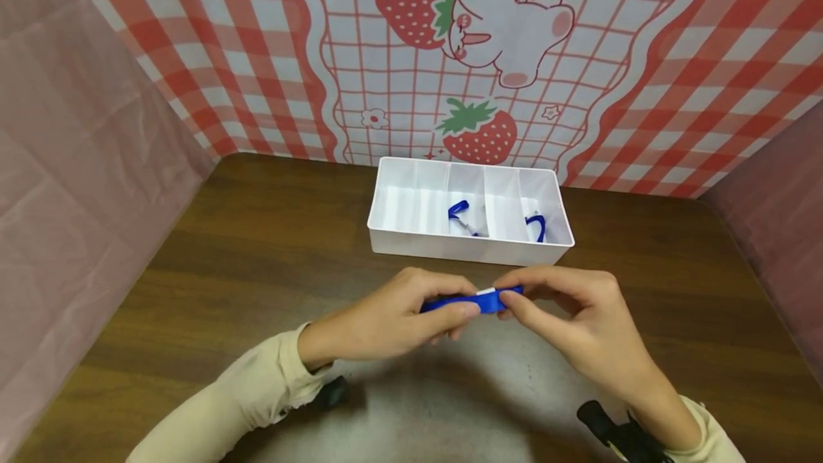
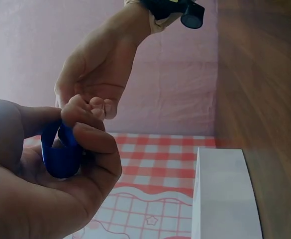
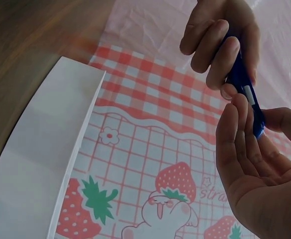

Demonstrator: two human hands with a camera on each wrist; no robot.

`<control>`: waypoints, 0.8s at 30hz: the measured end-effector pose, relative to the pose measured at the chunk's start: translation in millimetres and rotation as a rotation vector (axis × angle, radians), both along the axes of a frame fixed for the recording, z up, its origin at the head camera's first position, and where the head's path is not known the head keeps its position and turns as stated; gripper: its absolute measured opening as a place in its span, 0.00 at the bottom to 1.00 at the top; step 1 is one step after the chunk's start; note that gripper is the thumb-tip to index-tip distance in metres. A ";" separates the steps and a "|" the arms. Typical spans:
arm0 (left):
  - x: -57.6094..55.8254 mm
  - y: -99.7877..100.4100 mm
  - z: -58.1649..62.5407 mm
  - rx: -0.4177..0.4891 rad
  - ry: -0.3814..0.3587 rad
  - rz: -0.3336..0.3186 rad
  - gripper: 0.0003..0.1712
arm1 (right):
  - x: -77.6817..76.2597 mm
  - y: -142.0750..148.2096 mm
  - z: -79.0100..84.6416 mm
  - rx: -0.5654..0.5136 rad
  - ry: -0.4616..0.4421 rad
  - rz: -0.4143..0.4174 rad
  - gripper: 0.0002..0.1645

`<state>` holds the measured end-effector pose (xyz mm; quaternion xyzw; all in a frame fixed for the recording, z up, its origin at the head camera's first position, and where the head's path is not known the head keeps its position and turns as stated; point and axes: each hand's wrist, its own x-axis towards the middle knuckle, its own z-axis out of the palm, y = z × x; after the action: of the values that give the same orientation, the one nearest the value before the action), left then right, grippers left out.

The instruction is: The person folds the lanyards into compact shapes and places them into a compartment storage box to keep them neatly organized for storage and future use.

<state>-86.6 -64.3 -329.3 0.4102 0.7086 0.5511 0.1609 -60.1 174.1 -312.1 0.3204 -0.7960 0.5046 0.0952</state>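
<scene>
Between the two hands, a blue looped strap (image 1: 490, 302) with a small white piece on it is held up in front of the box. My left hand (image 1: 386, 316) grips its left end between thumb and fingers. The right hand (image 1: 598, 334) pinches the other end between thumb and forefinger. Seen from the left wrist, the strap (image 2: 60, 162) bends into a rounded loop inside the curled left fingers. In the right wrist view the strap (image 3: 242, 74) spans from one hand to the other, its white piece showing between them.
A white divided box (image 1: 469, 247) stands behind the hands on the brown wooden table (image 1: 212, 263). One middle compartment holds a blue strap (image 1: 458, 208) with a metallic part; the rightmost holds another blue strap (image 1: 541, 227). A red-checked strawberry cloth (image 1: 257, 56) hangs at the back.
</scene>
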 end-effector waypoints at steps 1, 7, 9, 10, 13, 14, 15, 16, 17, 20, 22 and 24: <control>-0.1 0.0 0.1 -0.002 0.024 0.008 0.09 | -0.1 -0.1 0.0 0.003 0.000 0.001 0.18; 1.2 -0.9 0.3 -0.018 0.181 0.034 0.09 | -0.8 -0.1 -0.8 0.007 0.006 0.011 0.18; 1.7 -2.2 1.2 -0.032 0.210 0.033 0.09 | -1.2 -0.1 -0.7 0.002 0.023 0.013 0.19; 1.9 -2.9 2.0 -0.039 0.218 0.031 0.10 | -1.5 0.2 -0.6 -0.001 0.034 0.013 0.19; 1.9 -5.2 4.8 -0.058 0.240 0.032 0.10 | -2.0 1.6 0.0 -0.002 0.055 0.009 0.20; 1.7 -5.8 5.6 -0.061 0.250 0.035 0.11 | -2.0 2.2 0.2 -0.005 0.056 0.009 0.20; 1.5 -6.6 6.5 -0.062 0.257 0.034 0.11 | -1.8 2.8 0.6 -0.003 0.049 0.005 0.20; 1.3 -7.5 7.2 -0.061 0.264 0.033 0.12 | -1.9 3.4 0.7 -0.003 0.049 0.004 0.20; 1.0 -8.4 7.7 -0.060 0.271 0.033 0.12 | -2.1 3.8 0.8 -0.003 0.049 0.005 0.20; 0.1 -10.7 9.1 -0.057 0.300 0.031 0.15 | -2.8 5.0 1.0 -0.008 0.049 0.006 0.20; -0.2 -12.1 10.1 -0.064 0.322 0.037 0.16 | -3.6 5.8 1.2 -0.022 0.043 0.015 0.20; -0.2 -13.3 10.8 -0.073 0.344 0.048 0.17 | -4.3 6.7 1.4 -0.045 0.026 0.030 0.19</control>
<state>-86.8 -77.6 -318.5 0.4754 0.7547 0.4505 0.0388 -64.4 180.8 -310.7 0.3369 -0.7781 0.5196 0.1053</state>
